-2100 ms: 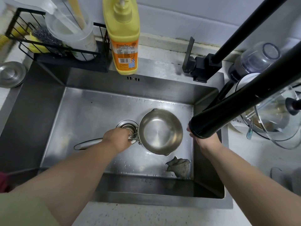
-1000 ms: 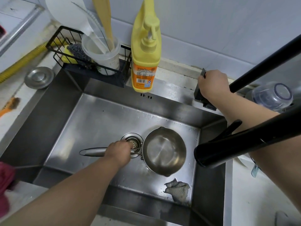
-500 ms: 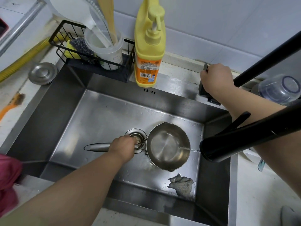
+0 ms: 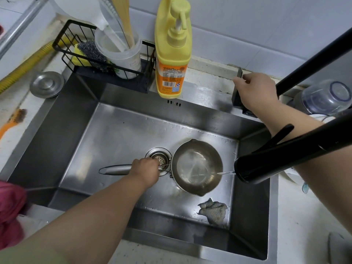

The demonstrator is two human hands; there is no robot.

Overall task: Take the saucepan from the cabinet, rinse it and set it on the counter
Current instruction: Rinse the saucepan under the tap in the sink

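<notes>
Steel sink [image 4: 80, 134]: left hand [image 4: 145, 169] grips saucepan [image 4: 197, 166] handle; right hand [image 4: 255, 92] grasps faucet lever [image 4: 237, 86].

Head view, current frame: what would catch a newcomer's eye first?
Probably the steel saucepan low in the sink, its handle held by the left hand beside the drain, with a thin stream of water running into it from the black faucet spout at right. Next, the tall yellow soap bottle on the back ledge, and the right hand on the faucet lever.
</notes>
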